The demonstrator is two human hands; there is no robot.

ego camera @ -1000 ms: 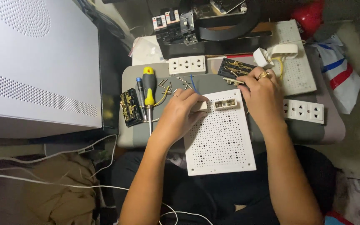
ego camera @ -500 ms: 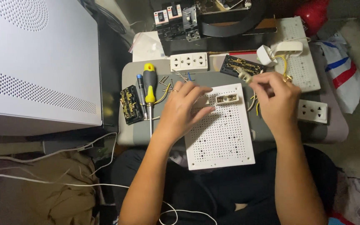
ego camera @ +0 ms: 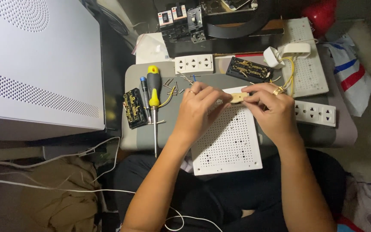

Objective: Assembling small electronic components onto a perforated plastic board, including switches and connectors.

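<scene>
At the far left stands a large white perforated case (ego camera: 35, 64), and just beside the grey work surface (ego camera: 142, 137) lie a small black terminal block (ego camera: 132, 108), a blue-handled tester (ego camera: 144, 96) and a yellow-and-black screwdriver (ego camera: 153, 92), none of which has shifted over the last second. The left hand (ego camera: 196, 109), which a second ago lay flat on the white perforated board (ego camera: 228, 137), is now lifted a little and its fingers are closed on the left end of a small cream socket insert (ego camera: 238, 97). That insert no longer rests on the board's top edge; it is held just above it, between both hands. The right hand (ego camera: 273, 107), which was raised and apart half a second ago, has come back in and pinches the insert's right end with thumb and forefinger. So the work has passed from steadying the piece on the board to handling it in the air. Further right, a white three-socket strip (ego camera: 315, 113) and a second perforated board (ego camera: 310, 73) with yellow wires (ego camera: 292, 73) lie untouched, as before.
</scene>
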